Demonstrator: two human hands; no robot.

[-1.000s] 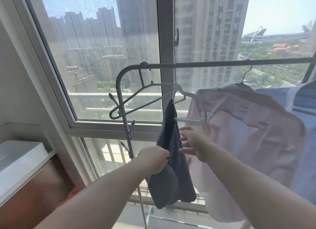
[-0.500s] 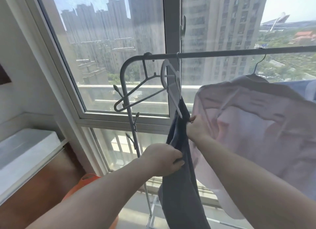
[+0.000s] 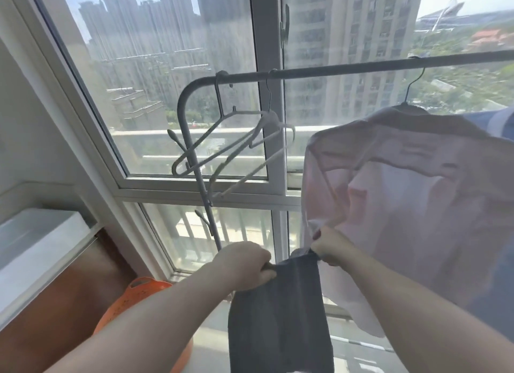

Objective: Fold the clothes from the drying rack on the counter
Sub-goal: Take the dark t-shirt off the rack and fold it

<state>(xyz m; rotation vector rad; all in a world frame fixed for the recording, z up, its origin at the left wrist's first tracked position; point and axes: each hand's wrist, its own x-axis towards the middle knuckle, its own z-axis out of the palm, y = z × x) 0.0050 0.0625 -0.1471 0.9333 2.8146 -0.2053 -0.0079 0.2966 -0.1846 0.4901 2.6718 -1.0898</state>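
Far left, white tabletop [image 3: 36, 242] sits low along the wall, its near edge over a brown cabinet front; this is where the garment has to go, judging by the task. Orange basket [image 3: 139, 292] on the floor just right of it, partly behind the left forearm. Rack post [image 3: 194, 155] rises from behind the left hand and bends into the top rail [image 3: 361, 68], which runs right. Two empty hangers [image 3: 230, 147] hang on the rail near the bend, tilted, one blurred.

Left hand [image 3: 242, 264] grip: fingers curled, pinching the top left corner of the dark grey garment [image 3: 278, 317]. Right hand [image 3: 331, 247] grip: pinching the top right corner, thumb on top. Garment is off its hanger, top edge held taut and roughly level between both hands, long axis straight down from the grips, lower end out of frame. It hangs free, below the hangers, just left of the pink shirt [image 3: 417, 205].

Pink shirt hangs on its hanger to the right, its left hem touching or just behind the right hand; cannot tell which. Blue garment [image 3: 500, 122] at far right edge.

Tabletop lies left of both hands, so left hand is nearer. Open room to swing left looks fair; post and basket sit between, so a snag there seems the main risk
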